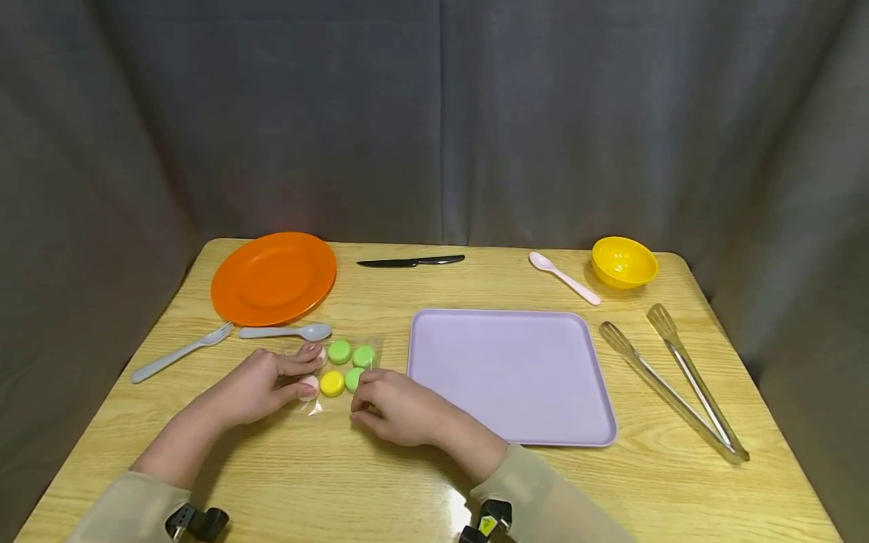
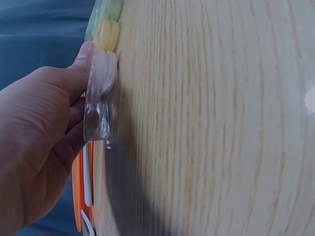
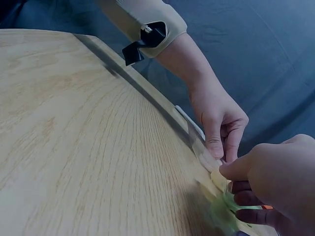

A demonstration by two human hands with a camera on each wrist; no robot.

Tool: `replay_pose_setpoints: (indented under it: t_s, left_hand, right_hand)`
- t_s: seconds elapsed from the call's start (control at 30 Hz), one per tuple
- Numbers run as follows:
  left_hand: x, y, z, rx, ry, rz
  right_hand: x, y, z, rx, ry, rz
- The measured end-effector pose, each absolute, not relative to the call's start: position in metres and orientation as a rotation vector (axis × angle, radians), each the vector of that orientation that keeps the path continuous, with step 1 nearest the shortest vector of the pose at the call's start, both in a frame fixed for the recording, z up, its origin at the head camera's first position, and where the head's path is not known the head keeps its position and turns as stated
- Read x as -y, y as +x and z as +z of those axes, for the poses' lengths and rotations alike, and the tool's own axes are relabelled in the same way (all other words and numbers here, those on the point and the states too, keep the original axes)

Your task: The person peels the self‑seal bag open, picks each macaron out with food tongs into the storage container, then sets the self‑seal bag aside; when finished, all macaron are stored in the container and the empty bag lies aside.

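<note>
A clear plastic bag (image 1: 342, 367) of round macaron-like sweets lies flat on the wooden table, left of centre. Green, yellow and pink pieces show through it. My left hand (image 1: 308, 369) pinches the bag's left end over a pink piece, thumb on the near side. In the left wrist view the thumb of the left hand (image 2: 74, 78) presses the pink sweet (image 2: 104, 73) inside the bag (image 2: 96, 118). My right hand (image 1: 361, 398) grips the bag's right near corner with curled fingers. The right wrist view shows the right hand (image 3: 236, 179) pinching the bag (image 3: 216, 183) opposite the left hand (image 3: 221, 142).
A lilac tray (image 1: 509, 377) lies just right of the hands. Behind the bag are a grey spoon (image 1: 288, 332), a grey fork (image 1: 179, 352) and an orange plate (image 1: 273, 277). A black knife (image 1: 410, 262), pink spoon (image 1: 563, 277), yellow bowl (image 1: 623, 262) and metal tongs (image 1: 679, 385) lie farther off.
</note>
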State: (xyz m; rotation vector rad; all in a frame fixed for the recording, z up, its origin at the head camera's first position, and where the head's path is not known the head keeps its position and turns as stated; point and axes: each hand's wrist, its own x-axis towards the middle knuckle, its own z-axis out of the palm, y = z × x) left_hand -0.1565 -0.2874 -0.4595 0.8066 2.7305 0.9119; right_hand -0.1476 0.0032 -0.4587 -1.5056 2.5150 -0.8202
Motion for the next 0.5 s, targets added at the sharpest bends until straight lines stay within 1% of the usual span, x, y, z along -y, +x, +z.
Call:
replay_pose_setpoints:
  t_s: [0.17,0.5]
  left_hand:
    - [0.2879,-0.1544,-0.4614,-2.721,0.787,0.926]
    - [0.287,-0.1582,-0.4605,-2.726,0.823,0.917]
  right_hand:
    - [0.0003,-0.1448,-0.4604,-2.538,-1.429,-0.807]
    - [-0.0031,-0.1397,-0.457,-2.579,-1.243,-0.925]
